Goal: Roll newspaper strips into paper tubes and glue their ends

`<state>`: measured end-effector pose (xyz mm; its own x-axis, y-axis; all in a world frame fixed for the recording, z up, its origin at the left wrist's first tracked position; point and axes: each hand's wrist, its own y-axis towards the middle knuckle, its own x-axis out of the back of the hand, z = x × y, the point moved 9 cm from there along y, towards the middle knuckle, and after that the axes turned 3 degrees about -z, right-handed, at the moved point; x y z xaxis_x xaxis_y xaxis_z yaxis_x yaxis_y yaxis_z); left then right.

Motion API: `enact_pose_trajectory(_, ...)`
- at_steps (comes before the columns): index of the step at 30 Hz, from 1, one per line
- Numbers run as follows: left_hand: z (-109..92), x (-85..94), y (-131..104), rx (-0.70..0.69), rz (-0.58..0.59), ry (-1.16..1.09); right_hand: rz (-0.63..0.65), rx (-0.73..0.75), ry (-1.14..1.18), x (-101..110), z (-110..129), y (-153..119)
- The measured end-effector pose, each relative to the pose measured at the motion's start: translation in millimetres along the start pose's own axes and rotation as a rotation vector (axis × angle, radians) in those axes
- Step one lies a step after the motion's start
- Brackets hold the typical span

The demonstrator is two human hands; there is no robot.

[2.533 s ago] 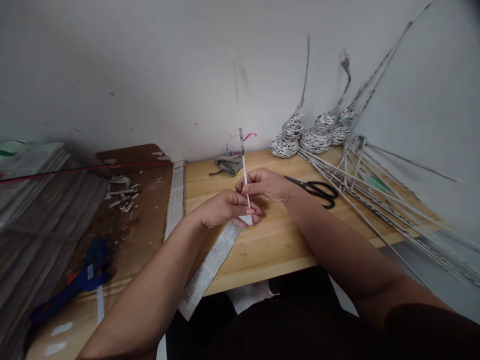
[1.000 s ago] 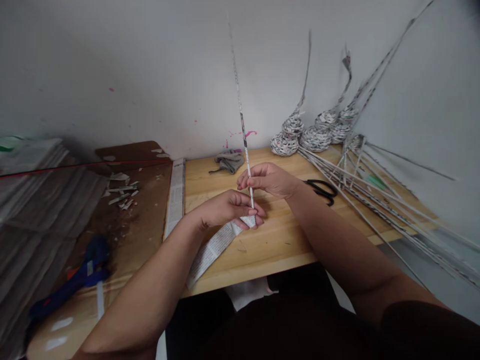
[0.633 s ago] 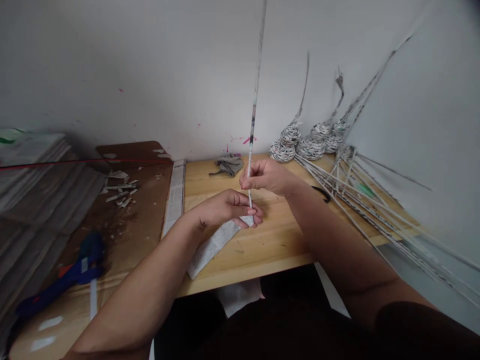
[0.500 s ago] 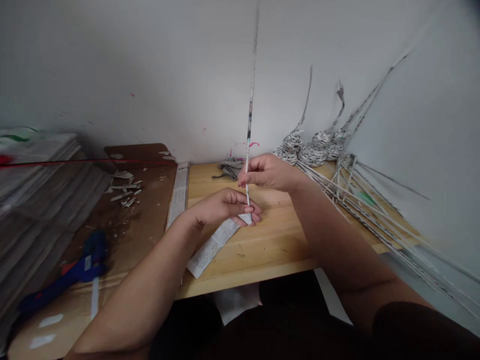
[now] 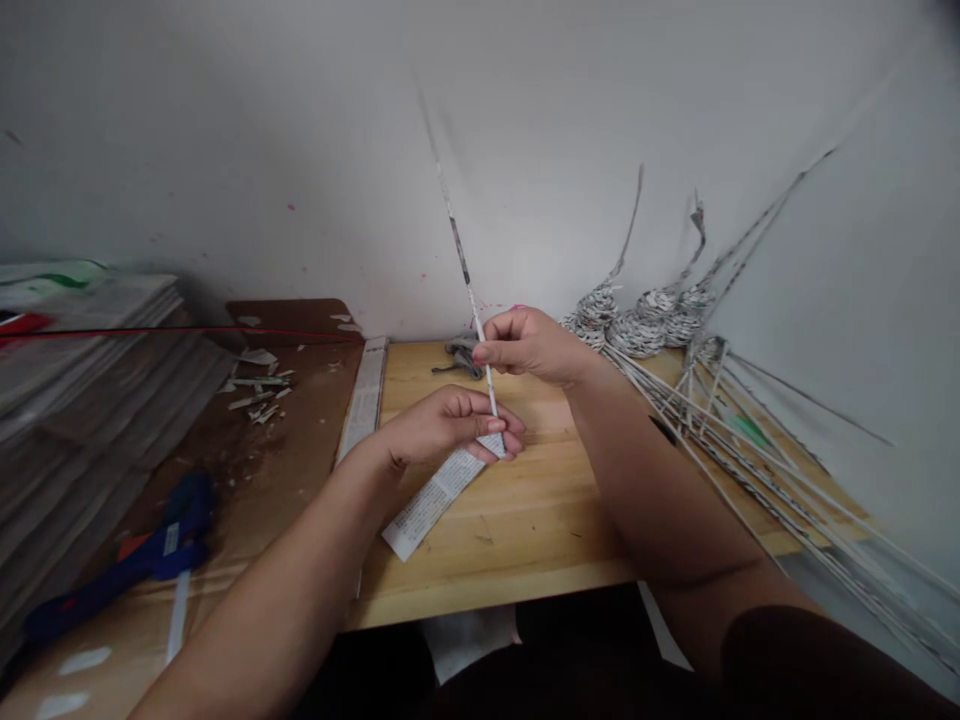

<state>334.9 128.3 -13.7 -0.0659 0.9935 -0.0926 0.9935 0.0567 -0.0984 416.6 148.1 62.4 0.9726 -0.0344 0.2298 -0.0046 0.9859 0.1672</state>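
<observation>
A long thin newspaper tube (image 5: 460, 252) rises above the wooden table and leans left, its upper end blurred. My right hand (image 5: 529, 345) pinches it part way up between thumb and fingers. Lower down, my left hand (image 5: 457, 422) has its thumb pressed on the tube's bottom end, with the fingers beneath. From there a flat strip of newspaper (image 5: 439, 500) runs down and left toward the table. It joins the tube inside my left hand, where my fingers partly hide the join.
Coiled newspaper weavings (image 5: 641, 322) stand against the wall, with several loose paper tubes (image 5: 739, 465) at right. A stack of flat strips (image 5: 366, 395) lies on the left of the table (image 5: 540, 555). Cardboard beyond holds a blue glue gun (image 5: 176, 530), paper scraps (image 5: 262, 385) and piled newspapers (image 5: 97, 390).
The tube has swung from nearly upright to leaning left. Both hands keep their hold on it. The whole view has shifted slightly.
</observation>
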Motion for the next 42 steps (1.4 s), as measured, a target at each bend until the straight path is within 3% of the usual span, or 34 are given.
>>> enact_pose_trajectory(5, 1.0, -0.4, -0.6, 0.008, 0.014, 0.024, 0.183, 0.009, -0.026, -5.3, 2.5, -8.6)
enact_pose_trajectory(13, -3.6, 4.0, -2.4, -0.024, -0.016, 0.061, -0.106, 0.066, 0.087, 8.3, 8.4, -2.5)
enact_pose_trajectory(15, -4.8, 4.0, -3.2, -0.025, -0.010, 0.078, -0.104, 0.068, 0.093, 7.8, 10.1, -3.3)
enact_pose_trajectory(20, -7.0, 1.0, -3.8, -0.031, -0.003, 0.058, 0.068, 0.044, 0.062, -1.2, 7.1, -5.8)
enact_pose_trajectory(25, -5.4, -1.7, -2.1, -0.030, 0.005, 0.031, -0.083, 0.058, 0.172, 11.2, 5.4, -2.0)
enact_pose_trajectory(30, -4.6, -2.7, -2.7, -0.021, 0.028, 0.056, -0.140, 0.054, 0.201, 11.5, 5.4, 0.4)
enact_pose_trajectory(38, -2.3, -6.1, -3.0, 0.001, 0.046, 0.046, 0.105, 0.046, 0.192, 0.2, 8.5, -10.1)
enact_pose_trajectory(42, -0.3, -6.9, -2.9, 0.004, 0.059, 0.050, 0.118, 0.042, 0.121, -2.4, 10.6, -11.3)
